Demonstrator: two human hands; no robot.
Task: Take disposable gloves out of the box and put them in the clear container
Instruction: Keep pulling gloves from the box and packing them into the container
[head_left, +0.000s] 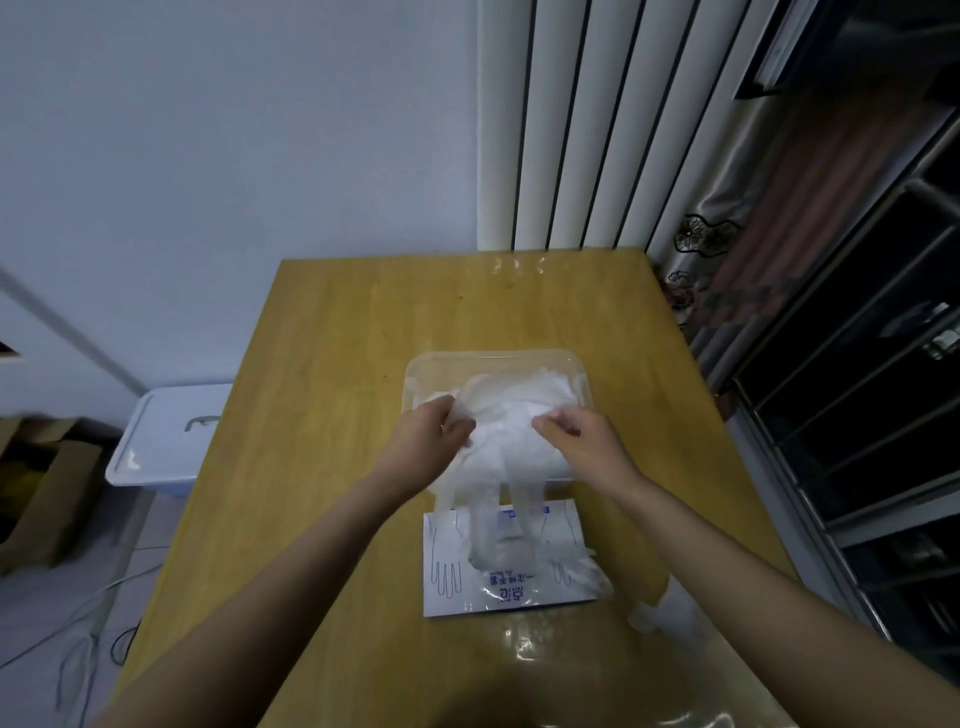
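One container (493, 357), one box (447, 577) (gloves (511, 410) uncountable)

Heaped gloves (511, 415) hide the floor and near wall of the container (493, 358). Hanging glove fingers cover part of the box (452, 587), whose print is too small to read. The fingertips of the left hand (428, 441) and right hand (582, 441) curl out of sight into the gloves. A clear sheet (675, 691), possibly a lid, is cut off by the lower edge.
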